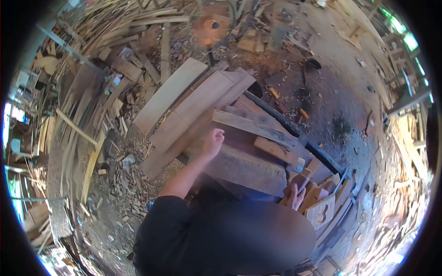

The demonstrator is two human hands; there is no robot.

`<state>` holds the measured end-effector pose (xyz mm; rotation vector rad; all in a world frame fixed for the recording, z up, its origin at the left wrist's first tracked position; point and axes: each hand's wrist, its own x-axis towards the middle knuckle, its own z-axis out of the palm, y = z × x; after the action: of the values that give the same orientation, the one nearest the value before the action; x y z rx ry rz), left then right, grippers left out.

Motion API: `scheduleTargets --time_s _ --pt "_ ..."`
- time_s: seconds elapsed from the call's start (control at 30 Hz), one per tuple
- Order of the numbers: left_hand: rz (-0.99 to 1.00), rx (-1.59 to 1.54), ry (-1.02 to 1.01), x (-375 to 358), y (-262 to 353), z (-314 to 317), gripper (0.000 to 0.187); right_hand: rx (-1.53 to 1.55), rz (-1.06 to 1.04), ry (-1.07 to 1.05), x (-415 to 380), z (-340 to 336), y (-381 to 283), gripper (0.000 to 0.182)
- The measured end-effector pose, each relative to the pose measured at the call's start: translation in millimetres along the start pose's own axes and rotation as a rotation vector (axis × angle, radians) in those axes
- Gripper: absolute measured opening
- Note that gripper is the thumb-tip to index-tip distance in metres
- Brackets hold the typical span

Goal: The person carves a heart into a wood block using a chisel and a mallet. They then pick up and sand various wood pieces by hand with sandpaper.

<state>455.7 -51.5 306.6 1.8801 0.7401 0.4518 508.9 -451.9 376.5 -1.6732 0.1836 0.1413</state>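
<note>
My left hand (213, 143) is above the workbench, its fingers curled; what they hold, if anything, is hidden. Just in front of it lies a long wooden plank (253, 126). Below and to its right is a thick wooden block (244, 170). At the right end of this block, my right hand (294, 198) is closed around the handle of a T-shaped wooden tool that looks like a mallet (311, 169). Close by, a pale carved wooden piece (321, 211) leans among other wood pieces. A shorter wood piece (276, 151) rests between the plank and the block.
Wide boards (198, 106) lie to the left of the plank. A dark beam (276, 117) runs along the bench's far side. Wood chips (124, 170) and offcuts cover the ground at left, with stacked timber (115, 34) behind. An orange object (211, 28) stands at the back.
</note>
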Motion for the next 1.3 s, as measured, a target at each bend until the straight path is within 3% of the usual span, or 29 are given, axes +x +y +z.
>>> scheduleTargets --time_s 0.03,0.1,0.13,0.17,0.2,0.23,0.27,0.3,0.33,0.43,0.63,0.77,1.03,1.13,1.3 --pt "-0.015 -0.004 0.02 3 -9 -16 0.025 -0.135 -0.053 -0.029 -7 23 -11 0.049" --pt "0.137 0.336 0.191 12 -29 -49 0.032 -0.207 0.055 -0.087 -13 52 -24 0.057" --pt "0.175 0.399 0.212 18 -43 -66 0.048 -0.332 0.001 -0.114 -10 63 -16 0.058" --pt "0.165 0.391 0.222 24 -57 -82 0.048 -0.455 -0.056 -0.137 -7 75 -8 0.06" --pt "0.026 0.538 0.211 29 -57 -100 0.061 -0.59 -0.252 -0.115 -4 86 -2 0.063" --pt "-0.115 0.681 0.196 35 -58 -115 0.074 -0.599 -0.259 -0.122 -2 97 -1 0.063" --pt "-0.124 0.672 0.201 42 -63 -129 0.074 -0.75 -0.393 -0.106 0 107 0 0.065" --pt "-0.192 0.73 0.172 49 -67 -142 0.086 -0.899 -0.529 -0.088 2 118 0 0.067" --pt "-0.26 0.788 0.14 56 -71 -151 0.097 -0.907 -0.536 -0.095 3 128 -1 0.067" --pt "-0.274 0.808 0.048 76 -71 -167 0.11 -1.028 -0.544 -0.105 4 152 -2 0.07" --pt "-0.299 0.783 -0.026 106 -72 -159 0.118 -1.208 -0.541 -0.021 1 178 11 0.067" --pt "-0.306 0.77 0.005 114 -68 -155 0.116 -1.239 -0.528 -0.033 3 178 11 0.067" --pt "-0.131 0.722 0.235 137 -108 -178 0.068 -1.262 -0.473 -0.017 3 181 15 0.069" --pt "-0.115 0.731 0.303 146 -122 -193 0.065 -1.278 -0.525 0.005 6 180 21 0.071" --pt "-0.083 0.703 0.203 146 -117 -204 0.066 -1.263 -0.448 0.012 7 179 25 0.072"
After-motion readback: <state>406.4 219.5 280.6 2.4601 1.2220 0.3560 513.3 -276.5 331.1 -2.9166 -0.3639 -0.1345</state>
